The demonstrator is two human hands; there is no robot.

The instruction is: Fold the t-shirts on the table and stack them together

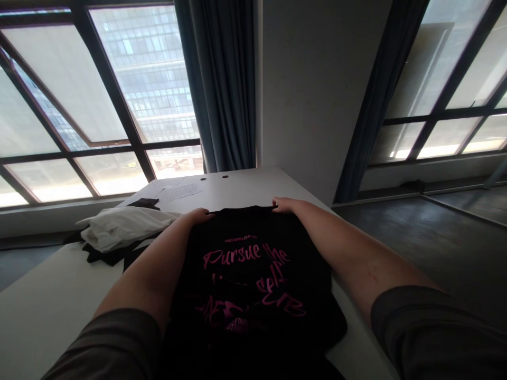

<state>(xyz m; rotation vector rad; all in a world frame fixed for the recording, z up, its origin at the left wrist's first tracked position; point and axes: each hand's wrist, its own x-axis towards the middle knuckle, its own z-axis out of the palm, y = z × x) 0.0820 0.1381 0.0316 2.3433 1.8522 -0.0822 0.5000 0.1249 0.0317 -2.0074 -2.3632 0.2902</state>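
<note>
A black T-shirt (253, 227) with pink lettering spreads out in front of me, its printed side facing up. My left hand (199, 215) pinches the far edge at its left corner. At the right end of that same edge, my right hand (283, 204) grips the cloth, thumb on top. Between both hands the edge is stretched nearly straight and raised a little. Folds break up the lower part of the print, and the near end of the shirt is lost in shadow at the bottom of the view.
A pile of white and black clothes (122, 229) lies left of my left arm on the white table (249, 182). Papers (180, 191) and two dark round grommets (225, 177) are toward the far end. Beyond stand windows, a dark curtain (225, 84) and a wall column (317, 89).
</note>
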